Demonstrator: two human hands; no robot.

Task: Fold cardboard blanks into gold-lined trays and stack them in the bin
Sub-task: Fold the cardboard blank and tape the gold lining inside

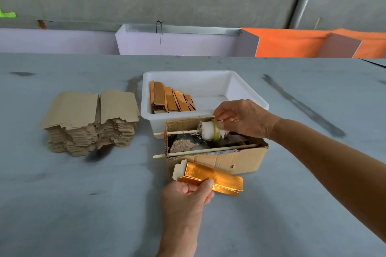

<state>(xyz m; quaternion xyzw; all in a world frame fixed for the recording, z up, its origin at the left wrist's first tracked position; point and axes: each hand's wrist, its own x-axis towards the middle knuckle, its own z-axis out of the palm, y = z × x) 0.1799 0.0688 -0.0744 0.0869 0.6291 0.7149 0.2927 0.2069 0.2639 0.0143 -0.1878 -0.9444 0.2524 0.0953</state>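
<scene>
My left hand (188, 196) pinches a partly folded gold-lined blank (217, 177) just above the table, in front of a small cardboard box (234, 158). My right hand (240, 117) reaches over that box and pinches at a tape roll (210, 130) mounted on a thin wooden stick. Behind it stands the white plastic bin (246, 94) with several folded gold trays (172, 98) leaning at its left side. A tall stack of flat brown cardboard blanks (89, 119) sits to the left.
The grey table (62, 194) stretches wide around the work spot. A second wooden stick (200, 151) lies across the cardboard box, which holds dark scraps. Purple and orange panels line the table's far edge before a concrete wall.
</scene>
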